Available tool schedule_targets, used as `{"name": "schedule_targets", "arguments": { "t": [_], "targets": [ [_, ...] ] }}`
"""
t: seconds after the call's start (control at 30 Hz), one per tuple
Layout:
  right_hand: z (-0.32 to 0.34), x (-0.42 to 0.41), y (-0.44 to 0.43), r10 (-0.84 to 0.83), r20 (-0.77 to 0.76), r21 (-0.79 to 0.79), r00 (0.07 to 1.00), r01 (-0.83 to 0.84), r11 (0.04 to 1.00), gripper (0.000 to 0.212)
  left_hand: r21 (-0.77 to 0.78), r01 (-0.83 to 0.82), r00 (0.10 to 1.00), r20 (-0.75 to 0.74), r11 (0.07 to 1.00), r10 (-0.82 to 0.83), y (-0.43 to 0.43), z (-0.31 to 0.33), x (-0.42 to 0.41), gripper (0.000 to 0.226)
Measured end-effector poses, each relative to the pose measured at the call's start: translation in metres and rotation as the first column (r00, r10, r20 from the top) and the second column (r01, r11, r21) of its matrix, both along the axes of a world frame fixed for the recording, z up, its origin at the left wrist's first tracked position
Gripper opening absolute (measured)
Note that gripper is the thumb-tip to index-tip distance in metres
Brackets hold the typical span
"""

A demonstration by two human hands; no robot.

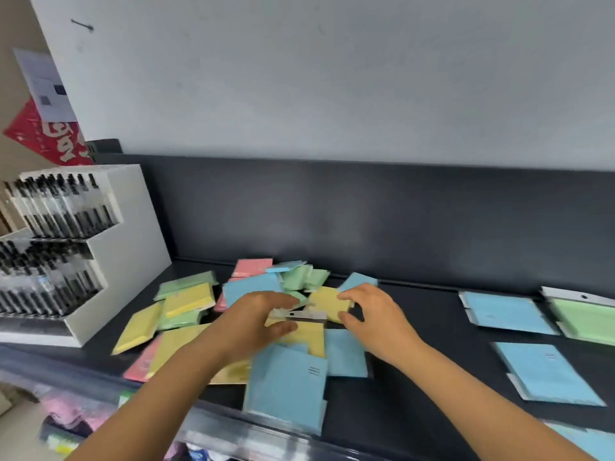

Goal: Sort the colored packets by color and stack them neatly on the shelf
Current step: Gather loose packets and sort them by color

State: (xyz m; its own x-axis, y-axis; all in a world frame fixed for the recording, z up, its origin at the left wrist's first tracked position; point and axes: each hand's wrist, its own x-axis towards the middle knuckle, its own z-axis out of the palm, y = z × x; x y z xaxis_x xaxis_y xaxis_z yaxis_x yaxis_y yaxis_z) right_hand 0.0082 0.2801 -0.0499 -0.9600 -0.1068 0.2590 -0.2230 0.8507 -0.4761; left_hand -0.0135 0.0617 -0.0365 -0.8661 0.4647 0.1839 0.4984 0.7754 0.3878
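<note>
Pastel paper packets [286, 377] lie jumbled on the dark grey shelf [432, 334], where the left hand [259, 314] pinches a grey-headed yellow packet [309, 337] and the right hand [369, 317] curves beside it, grip unclear; best lift it flat, clear of its neighbours.

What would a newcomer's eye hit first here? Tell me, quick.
A jumbled pile of pink, yellow, green and blue packets covers the shelf's middle, left hand and right hand over it. Sorted blue packets and green packets lie at the right; a white pen display stands at the left.
</note>
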Motion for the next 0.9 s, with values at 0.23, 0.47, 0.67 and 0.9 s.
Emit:
{"name": "schedule_targets", "arguments": {
  "t": [0.23, 0.47, 0.67, 0.9],
  "targets": [
    [-0.011, -0.049, -0.092, -0.076, 0.022, 0.015, 0.997, 0.075, 0.997, 0.046, -0.11, -0.073, 0.996, -0.054, 0.991, 0.067, -0.074, -0.026, -0.073, 0.069],
    [-0.003, -0.067, -0.109, -0.192, 0.068, 0.053, 0.979, 0.189, 0.981, 0.051, -0.313, -0.007, 1.0, 0.017, 0.95, 0.013, -0.059, -0.044, -0.1, 0.086],
    [-0.002, -0.061, -0.096, -0.245, 0.103, 0.098, 0.964, 0.235, 0.967, 0.048, -0.388, -0.049, 0.996, -0.092, 0.92, 0.014, -0.058, -0.051, -0.105, 0.072],
    [-0.007, -0.062, -0.1, -0.212, 0.319, 0.158, 0.924, 0.168, 0.973, 0.066, -0.128, -0.027, 0.995, -0.102, 0.991, 0.014, -0.071, -0.019, -0.103, 0.052]
  ]
}}
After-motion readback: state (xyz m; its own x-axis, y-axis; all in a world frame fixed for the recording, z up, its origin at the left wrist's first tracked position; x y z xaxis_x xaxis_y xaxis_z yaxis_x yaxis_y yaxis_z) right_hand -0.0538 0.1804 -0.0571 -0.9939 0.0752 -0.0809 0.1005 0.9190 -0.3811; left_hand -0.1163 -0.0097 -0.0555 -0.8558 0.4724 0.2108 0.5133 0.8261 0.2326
